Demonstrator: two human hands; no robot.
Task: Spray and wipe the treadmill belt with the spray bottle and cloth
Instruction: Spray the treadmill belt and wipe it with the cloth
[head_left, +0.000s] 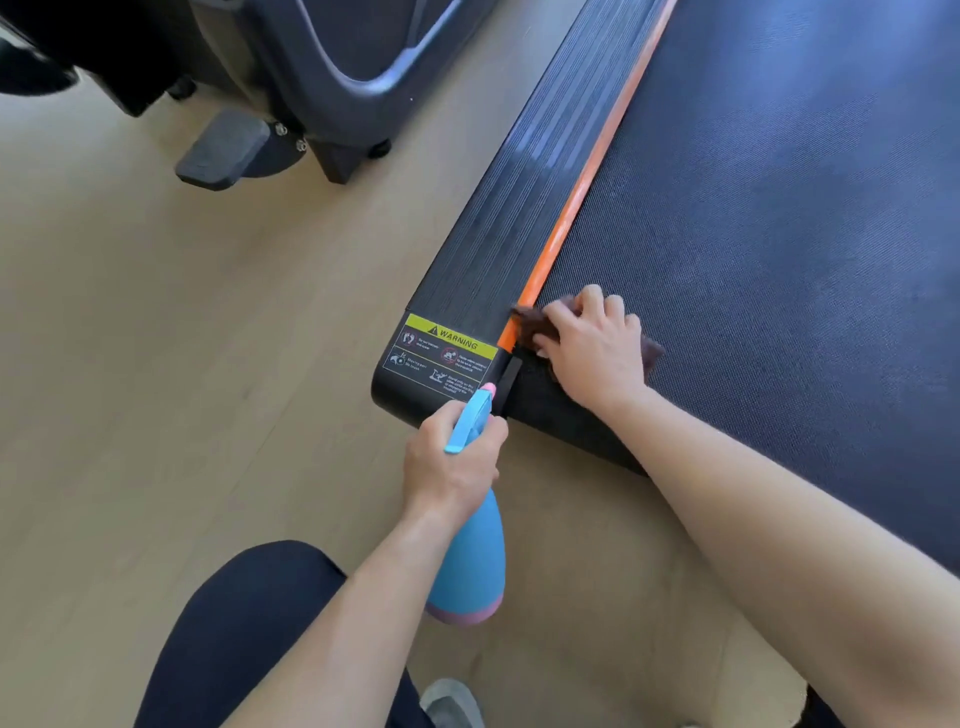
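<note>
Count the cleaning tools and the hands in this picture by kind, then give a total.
spray bottle: 1
cloth: 1
hands: 2, the left hand and the right hand
Total: 4

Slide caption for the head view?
Right hand grips a brown cloth against the treadmill belt corner while left hand holds the blue spray bottle.

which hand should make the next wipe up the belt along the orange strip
Right. The right hand holds the brown cloth down on the belt, right beside the orange strip. The left hand grips the spray bottle short of the belt and has no cloth.
</note>
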